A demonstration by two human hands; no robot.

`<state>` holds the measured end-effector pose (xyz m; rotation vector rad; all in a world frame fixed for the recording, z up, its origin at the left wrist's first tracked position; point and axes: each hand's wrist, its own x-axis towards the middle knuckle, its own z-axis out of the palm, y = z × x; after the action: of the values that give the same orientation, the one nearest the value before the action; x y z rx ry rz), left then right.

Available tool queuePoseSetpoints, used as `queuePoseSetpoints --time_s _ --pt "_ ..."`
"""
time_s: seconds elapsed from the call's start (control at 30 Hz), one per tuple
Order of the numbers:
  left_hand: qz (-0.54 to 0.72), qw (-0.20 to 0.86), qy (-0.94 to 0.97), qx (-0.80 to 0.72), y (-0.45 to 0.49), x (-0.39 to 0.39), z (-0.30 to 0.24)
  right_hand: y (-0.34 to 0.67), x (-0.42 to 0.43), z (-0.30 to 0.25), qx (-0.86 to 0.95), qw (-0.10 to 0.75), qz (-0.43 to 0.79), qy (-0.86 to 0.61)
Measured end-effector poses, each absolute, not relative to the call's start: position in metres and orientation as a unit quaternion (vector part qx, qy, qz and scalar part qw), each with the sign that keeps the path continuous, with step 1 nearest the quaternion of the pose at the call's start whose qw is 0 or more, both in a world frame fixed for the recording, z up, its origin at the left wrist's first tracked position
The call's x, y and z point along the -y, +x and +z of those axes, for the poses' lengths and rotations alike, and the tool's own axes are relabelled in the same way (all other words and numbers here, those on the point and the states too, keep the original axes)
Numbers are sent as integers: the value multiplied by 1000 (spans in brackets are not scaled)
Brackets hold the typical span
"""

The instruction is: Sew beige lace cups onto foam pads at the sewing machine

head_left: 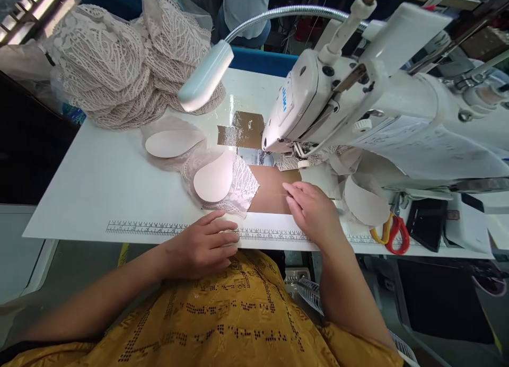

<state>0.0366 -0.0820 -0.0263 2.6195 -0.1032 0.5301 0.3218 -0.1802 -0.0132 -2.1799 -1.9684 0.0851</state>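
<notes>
My left hand (202,245) lies at the table's front edge on the printed ruler strip (159,229), fingers stretched and loosely apart, holding nothing. Just beyond its fingertips sits a lace-covered cup piece (222,181) with a pale oval pad on it. My right hand (312,210) rests flat on the table right of that piece, fingers together and pointing left toward it, over a brown patch (268,189). The white sewing machine (358,107) stands behind my right hand, its needle area (296,152) just above the fingers.
A heap of beige lace cups (115,64) fills the back left, with another padded cup (173,142) before it. A gooseneck lamp (204,78) hangs over the table. More cups (363,202), red-and-yellow scissors (393,232) and a black box (427,224) lie right.
</notes>
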Motion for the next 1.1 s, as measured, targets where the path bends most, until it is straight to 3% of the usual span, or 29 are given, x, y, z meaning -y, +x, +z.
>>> queuePoseSetpoints --time_s 0.2,0.4,0.7,0.87,1.1 --pt "251 238 937 -44 38 42 8 351 214 -11 636 7 -11 -772" --pt "178 243 934 -190 78 -26 18 352 214 -8 614 -46 16 -788" --pt "52 408 858 -308 108 -59 0 360 217 -18 637 -63 6 -769" --pt "97 450 845 -271 108 -53 -5 370 219 -24 635 -17 -18 -772" --pt "109 479 842 -224 110 -37 -7 361 225 -16 604 133 -77 -782"
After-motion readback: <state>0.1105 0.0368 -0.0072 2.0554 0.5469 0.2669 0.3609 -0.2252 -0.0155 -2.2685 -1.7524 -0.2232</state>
